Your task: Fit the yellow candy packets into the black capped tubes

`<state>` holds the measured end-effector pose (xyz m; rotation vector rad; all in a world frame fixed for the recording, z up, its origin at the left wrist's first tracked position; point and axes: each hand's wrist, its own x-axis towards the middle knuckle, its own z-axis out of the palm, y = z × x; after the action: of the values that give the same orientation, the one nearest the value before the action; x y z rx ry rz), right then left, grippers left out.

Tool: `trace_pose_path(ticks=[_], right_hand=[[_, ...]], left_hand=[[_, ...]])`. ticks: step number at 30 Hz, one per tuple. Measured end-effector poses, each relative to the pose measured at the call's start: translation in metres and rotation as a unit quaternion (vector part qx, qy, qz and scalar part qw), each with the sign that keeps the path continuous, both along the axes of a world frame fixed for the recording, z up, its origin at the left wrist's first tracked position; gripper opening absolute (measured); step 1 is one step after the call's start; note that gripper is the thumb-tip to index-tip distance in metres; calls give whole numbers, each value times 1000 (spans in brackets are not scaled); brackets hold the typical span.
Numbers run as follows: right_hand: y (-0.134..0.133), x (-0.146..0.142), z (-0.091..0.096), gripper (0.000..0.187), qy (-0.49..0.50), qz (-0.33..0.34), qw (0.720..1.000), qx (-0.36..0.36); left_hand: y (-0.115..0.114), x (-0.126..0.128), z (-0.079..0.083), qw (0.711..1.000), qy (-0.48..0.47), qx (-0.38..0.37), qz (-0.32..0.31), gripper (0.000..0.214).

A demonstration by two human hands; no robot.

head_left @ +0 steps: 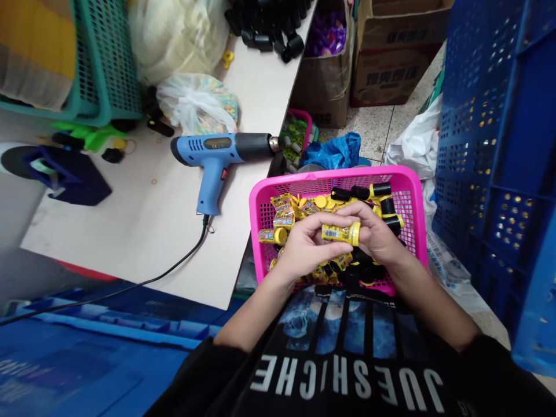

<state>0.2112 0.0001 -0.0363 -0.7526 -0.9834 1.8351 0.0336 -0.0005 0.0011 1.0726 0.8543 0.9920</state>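
A small yellow labelled tube [337,233] with a yellow cap is held between my two hands above a pink mesh basket [256,249]. My left hand [304,240] grips the tube's body between thumb and fingers, its printed label facing up. The fingers of my right hand [376,234] are closed around the capped end, partly hidden behind it. Below my hands, the basket holds black cylinders [382,189], yellow printed wrappers [284,211], yellow caps and another labelled yellow tube [273,236].
A blue heat gun [212,168] lies on the white table [174,231] to the left, its cord trailing off the front. A tape dispenser [72,174], a plastic bag [197,107] and black cylinders [264,29] are also there. Blue crates [478,145] rise on the right.
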Motion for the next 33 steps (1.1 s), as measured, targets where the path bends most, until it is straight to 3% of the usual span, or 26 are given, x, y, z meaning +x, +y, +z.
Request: trace_pose_path(ticks=[9,16,20,23,26,29,33], right_hand=[[3,2,10,55,-3,36,999,-6],[-5,-8,6,70,-49,-27,998,-24],[-8,-6,12,61,-94,-5,995,26],[0,-4,21,55,-176,32,979,95],[24,-12,32,46,-343,35,929,135],[54,-31,40,27,-532,49,830,157],[74,-62,45,32,-675,144,699,189]], left_hand=[[2,-3,8,991,75,110,0,40],[-6,2,6,990,105,84,29,40],[-14,2,1,987,92,126,42,38],[-16,-15,0,975,122,175,66,37],[-5,-52,4,931,227,242,150,36],[16,-90,7,856,397,234,236,29],[31,-108,2,778,596,174,99,31]])
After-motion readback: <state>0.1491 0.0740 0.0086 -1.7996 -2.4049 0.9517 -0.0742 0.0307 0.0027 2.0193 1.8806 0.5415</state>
